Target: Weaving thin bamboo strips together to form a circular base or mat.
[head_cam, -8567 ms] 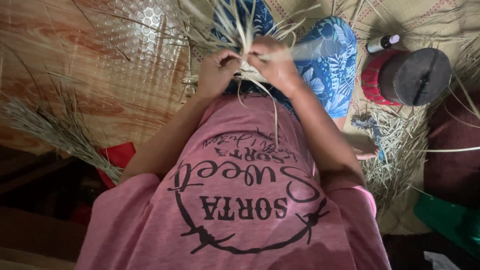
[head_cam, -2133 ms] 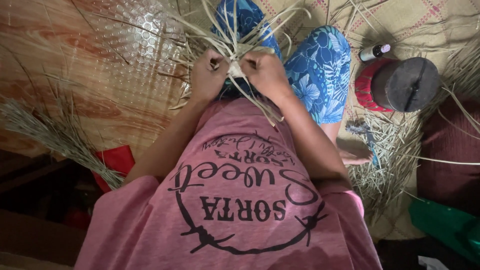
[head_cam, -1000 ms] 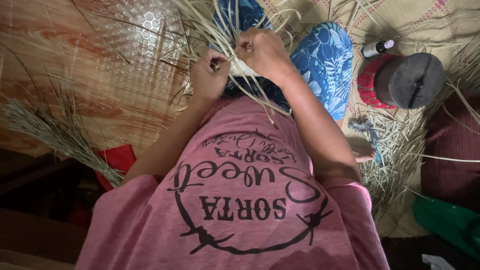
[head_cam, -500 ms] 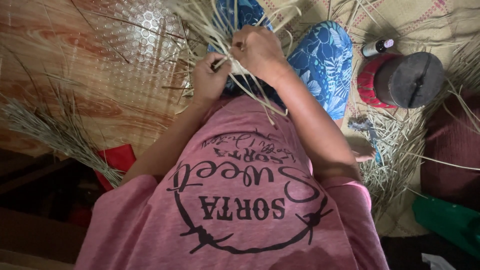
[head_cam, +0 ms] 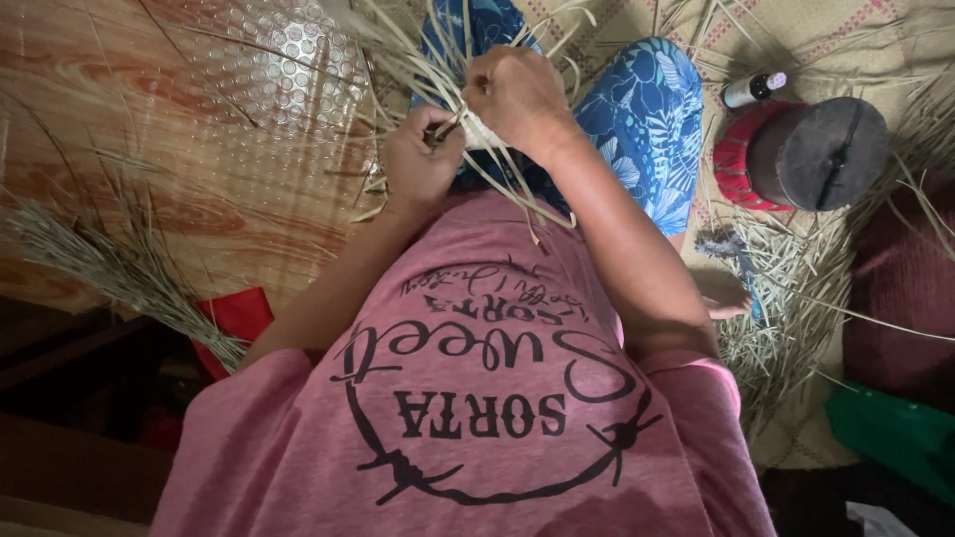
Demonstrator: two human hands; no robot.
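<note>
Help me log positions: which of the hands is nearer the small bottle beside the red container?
Right hand; it is closer to the bottle. Left hand sits farther away, lower.

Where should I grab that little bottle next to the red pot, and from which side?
Take the small bottle around the middle of its dark body, coming from above. It lies tilted on the woven mat, so its long sides are free, while the red pot seems to crowd its lower side.

Bare wood-grain floor lies open leftward; a dark-lidded red container blocks the right.
</note>
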